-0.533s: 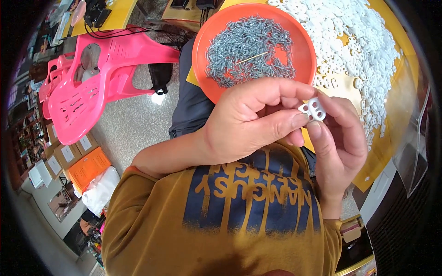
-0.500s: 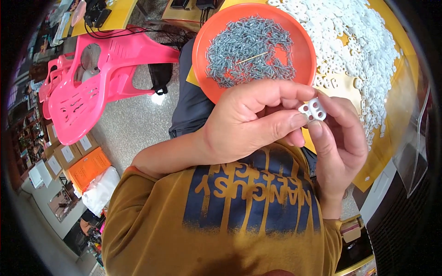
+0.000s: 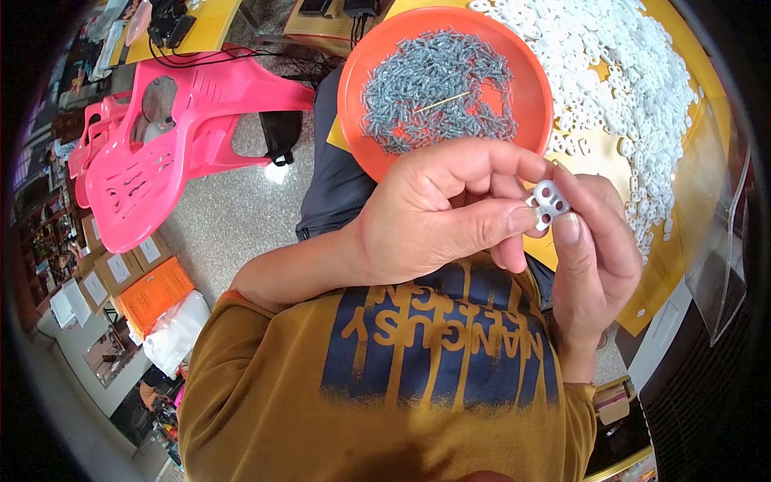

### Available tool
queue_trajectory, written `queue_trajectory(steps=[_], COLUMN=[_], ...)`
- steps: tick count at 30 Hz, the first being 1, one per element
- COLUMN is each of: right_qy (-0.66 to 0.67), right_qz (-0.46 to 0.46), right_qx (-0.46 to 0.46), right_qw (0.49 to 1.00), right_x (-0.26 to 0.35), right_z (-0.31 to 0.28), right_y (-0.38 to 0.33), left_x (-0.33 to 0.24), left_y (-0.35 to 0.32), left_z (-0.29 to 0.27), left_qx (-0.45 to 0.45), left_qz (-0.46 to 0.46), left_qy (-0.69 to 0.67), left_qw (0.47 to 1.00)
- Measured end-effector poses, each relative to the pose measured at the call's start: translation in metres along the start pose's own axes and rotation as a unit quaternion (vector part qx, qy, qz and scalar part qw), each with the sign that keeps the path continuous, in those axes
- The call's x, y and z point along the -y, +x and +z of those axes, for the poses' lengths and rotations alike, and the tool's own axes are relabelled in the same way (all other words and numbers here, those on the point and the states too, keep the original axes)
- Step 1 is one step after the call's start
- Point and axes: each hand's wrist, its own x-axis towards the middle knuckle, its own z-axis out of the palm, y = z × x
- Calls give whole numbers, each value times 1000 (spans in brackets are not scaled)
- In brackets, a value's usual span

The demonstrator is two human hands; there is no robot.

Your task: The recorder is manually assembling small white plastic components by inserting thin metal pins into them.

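Observation:
A small white plastic piece with several round holes (image 3: 549, 204) is pinched between the fingertips of both hands, just beyond my chest. My left hand (image 3: 450, 213) grips its left edge with thumb and curled fingers. From the other side my right hand (image 3: 593, 245) closes thumb and forefinger on it. My fingers hide part of its rim. Beyond my hands is an orange-red round basin (image 3: 350, 120) with a heap of small metal springs (image 3: 434, 80), and a thin pale stick (image 3: 444, 102) lies on them.
Many loose white plastic pieces (image 3: 618, 88) spread over the yellow table (image 3: 683, 241) at the right. A pink plastic chair (image 3: 144, 181) stands on the speckled floor (image 3: 217, 201) at the left. Cardboard boxes (image 3: 120, 265) and an orange package (image 3: 154, 293) sit further left.
The white plastic piece has turned between my fingertips, so its holes now lie at another angle. My right thumb has shifted slightly to the right along it.

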Motion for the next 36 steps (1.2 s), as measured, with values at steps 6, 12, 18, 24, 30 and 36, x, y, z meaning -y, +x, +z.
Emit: queue_trajectory(steps=[6,12,18,24,30,36], right_qy=[5,-7,9,-83,-130,-131], right_qz=[3,-29,-4,-82,-86,-105], right_qx=[13,13,17,26,44,39], right_qw=[1000,999,1000,993,987,985], right_x=[1,-4,-2,0,2,-1], right_z=[-1,2,0,0,0,-1], right_y=[0,0,-1,1,3,3], left_x=[0,3,5,9,9,8], left_y=[-1,-3,-4,-4,-5,-4], left_z=[1,3,1,3,1,3], left_qx=[-11,-24,-13,-29,-23,-27], left_qz=[-9,-6,7,26,35,26], left_qy=[-24,-66,-25,-17,3,9], left_qw=[1000,998,1000,999,999,999])
